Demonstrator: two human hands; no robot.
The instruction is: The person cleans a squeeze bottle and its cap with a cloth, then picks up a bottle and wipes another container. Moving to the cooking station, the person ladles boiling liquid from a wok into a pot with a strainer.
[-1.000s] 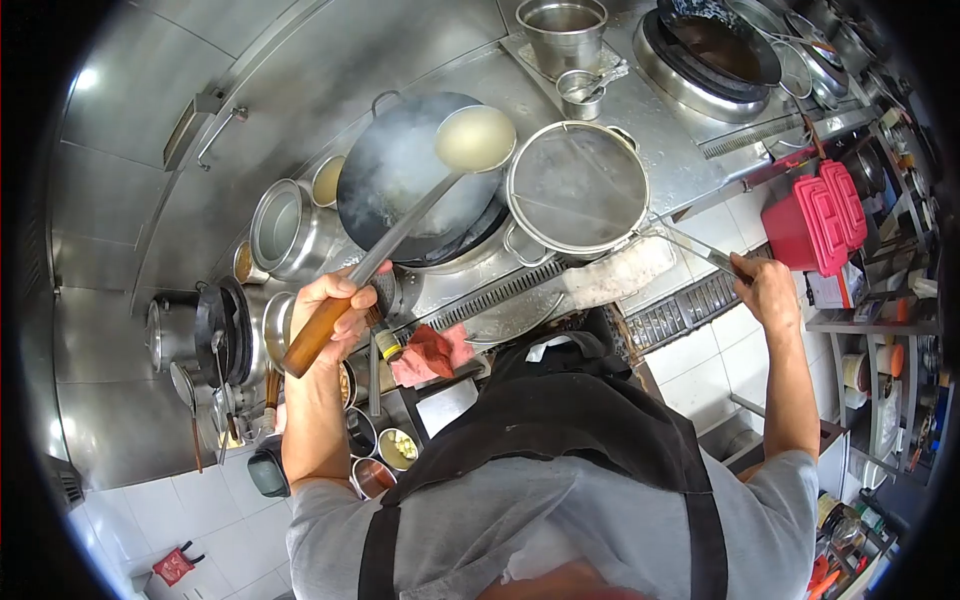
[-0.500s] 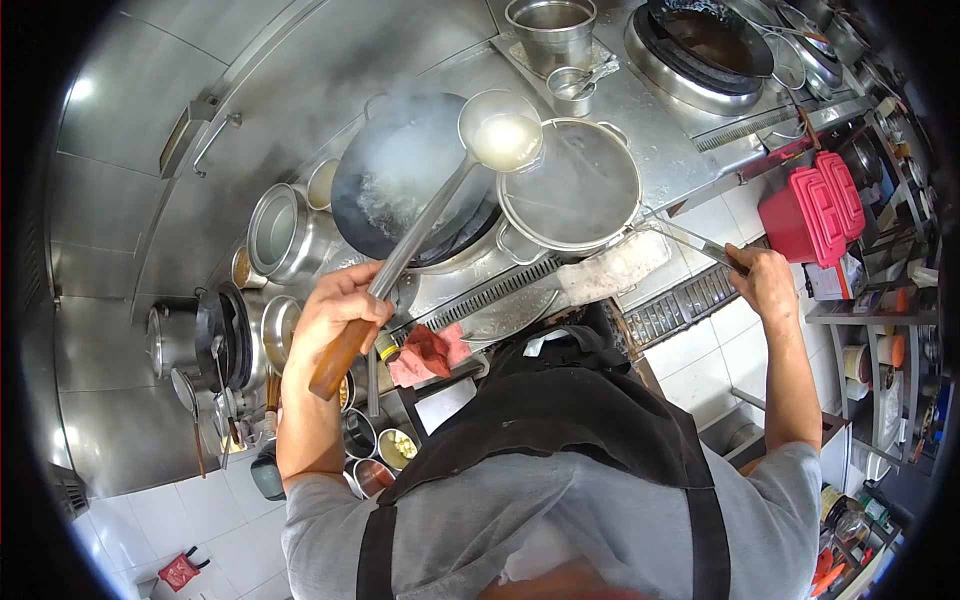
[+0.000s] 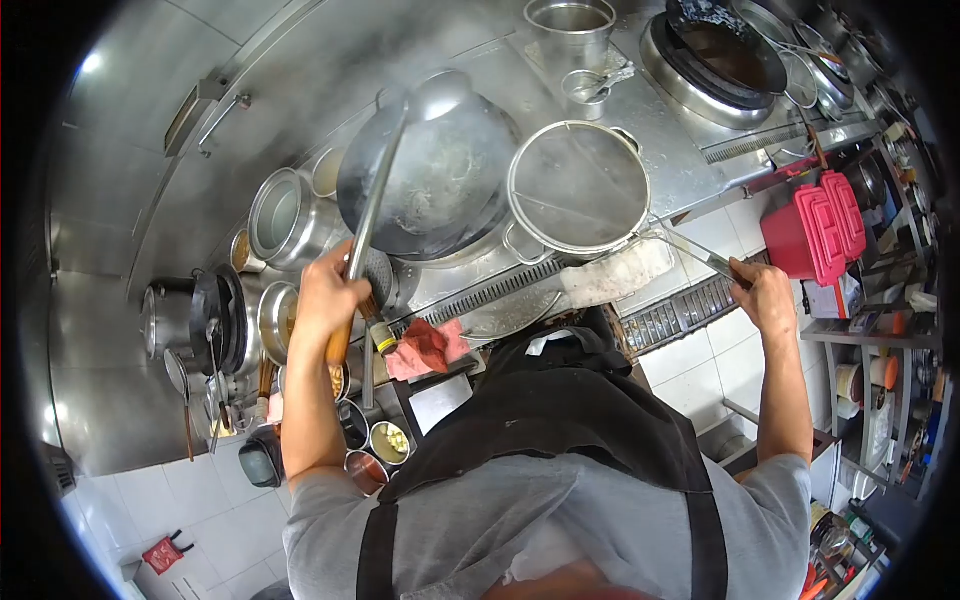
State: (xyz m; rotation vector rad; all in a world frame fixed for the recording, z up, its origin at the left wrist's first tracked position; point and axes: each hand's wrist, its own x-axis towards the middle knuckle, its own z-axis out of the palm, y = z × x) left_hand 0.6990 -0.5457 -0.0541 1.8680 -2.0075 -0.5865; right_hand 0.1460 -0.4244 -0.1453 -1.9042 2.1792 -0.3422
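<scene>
My left hand [image 3: 333,292] is closed round the handle of a long ladle [image 3: 375,200], near its wooden grip. The ladle's bowl, blurred by steam, hangs over the far edge of a large dark wok [image 3: 375,185], which has pale, wet-looking contents low in its middle. To the right of the wok, a round mesh strainer [image 3: 590,195] lies over a two-handled metal pot [image 3: 514,242]. Its long handle runs right to my right hand [image 3: 768,300], whose fingers are wrapped round the end. What is under the mesh is hidden.
A white cloth [image 3: 620,278] and a red cloth [image 3: 425,348] lie along the stove's front edge. Metal pots [image 3: 285,225] stand at the left. Beyond the strainer are a deep metal pot [image 3: 572,40] and another wok [image 3: 725,60]. A red lidded bin [image 3: 810,235] stands at the right.
The ladle has swung left and away from beside the strainer to over the wok's far side; cloudy liquid showed in its bowl before. My right hand keeps its hold, almost still.
</scene>
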